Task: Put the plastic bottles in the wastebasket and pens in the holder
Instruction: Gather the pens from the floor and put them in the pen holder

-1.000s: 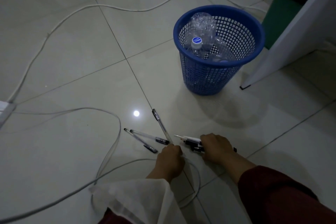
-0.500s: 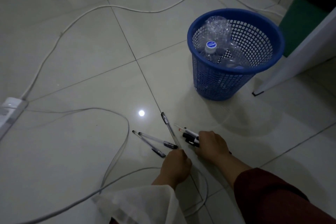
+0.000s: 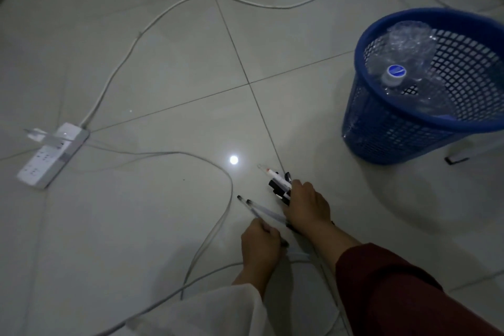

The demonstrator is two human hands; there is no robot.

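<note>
The pens point(image 3: 279, 185) are thin, light and stiff, and I think they could slip, so I hold them around the middle. My right hand point(image 3: 305, 206) grips a bunch. My left hand point(image 3: 260, 240) pinches two clear pens point(image 3: 259, 209) just above the floor point(image 3: 163, 76). The bottles point(image 3: 403, 63) sit in the blue basket point(image 3: 409, 139).

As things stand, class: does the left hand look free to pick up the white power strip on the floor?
Probably not yet. The left hand is already closed around two clear pens, and the power strip lies well off to its left. Only bare floor and a thin cable lie between them.
</note>
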